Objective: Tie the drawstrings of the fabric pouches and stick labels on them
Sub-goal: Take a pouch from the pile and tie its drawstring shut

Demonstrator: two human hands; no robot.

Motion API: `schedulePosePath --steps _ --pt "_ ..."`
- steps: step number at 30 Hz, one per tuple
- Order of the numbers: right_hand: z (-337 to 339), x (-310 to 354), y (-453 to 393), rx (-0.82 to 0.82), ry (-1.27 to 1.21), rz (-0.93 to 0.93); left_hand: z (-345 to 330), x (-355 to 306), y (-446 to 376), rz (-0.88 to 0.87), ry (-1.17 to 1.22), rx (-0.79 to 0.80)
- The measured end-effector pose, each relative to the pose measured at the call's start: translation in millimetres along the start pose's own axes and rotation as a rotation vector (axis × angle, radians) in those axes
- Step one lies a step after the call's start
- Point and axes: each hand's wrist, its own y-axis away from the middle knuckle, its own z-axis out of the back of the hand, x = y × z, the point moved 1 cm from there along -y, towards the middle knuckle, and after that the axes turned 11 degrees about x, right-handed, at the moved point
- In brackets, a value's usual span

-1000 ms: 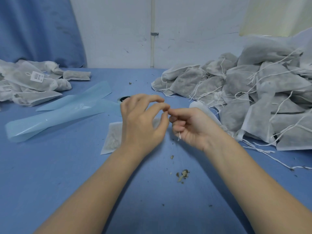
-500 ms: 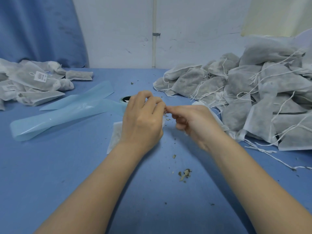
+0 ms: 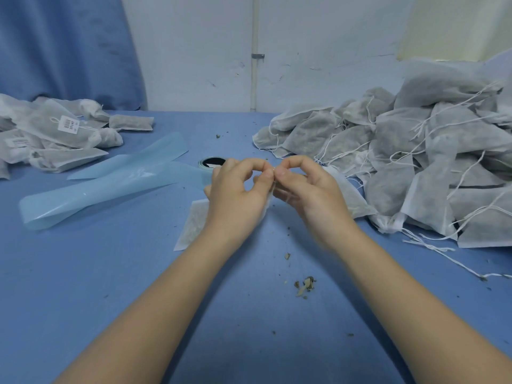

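Observation:
A white fabric pouch [image 3: 192, 225] lies flat on the blue table, mostly hidden under my left hand [image 3: 235, 194]. My right hand [image 3: 310, 187] is close beside it, fingertips of both hands pinched together at the middle on the pouch's thin white drawstring [image 3: 274, 169], which is barely visible. A big heap of untied pouches [image 3: 415, 162] with loose strings fills the right side. Finished pouches with barcode labels [image 3: 55, 131] lie at the far left. A label roll [image 3: 212, 162] stands just behind my left hand.
Long strips of pale blue label backing [image 3: 105, 187] stretch across the left middle of the table. Loose strings [image 3: 443, 250] trail from the heap on the right. Herb crumbs [image 3: 304, 284] sit near my right forearm. A wall and a blue curtain stand behind.
Both hands have moved slightly away from me and their fingertips have come together. The string end that hung below my right hand a second ago is no longer visible.

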Motion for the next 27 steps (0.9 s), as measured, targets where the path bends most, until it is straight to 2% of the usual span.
schedulePosePath --steps 2,8,13,17,20,23,25,27 --pt "-3 -2 0 0.004 0.027 0.005 0 2 -1 -0.035 -0.100 -0.017" --pt "2 -2 0 -0.110 0.224 0.037 9 8 -6 -0.196 -0.600 -0.154" --pt "4 4 -1 -0.142 0.318 0.093 15 10 -11 -0.122 -0.571 -0.179" --pt "7 5 -1 -0.264 0.225 0.109 8 16 -12 -0.026 -0.268 -0.086" --pt "14 6 -5 -0.475 -0.121 0.083 10 22 -14 0.241 -0.018 -0.009" --pt "18 5 -7 -0.602 -0.392 0.082 9 22 -11 0.505 0.355 0.254" --pt "20 4 -7 -0.625 -0.405 0.079 2 20 -8 0.528 0.661 0.399" --pt "22 3 -7 -0.603 -0.347 0.065 -4 18 -7 0.523 0.825 0.440"
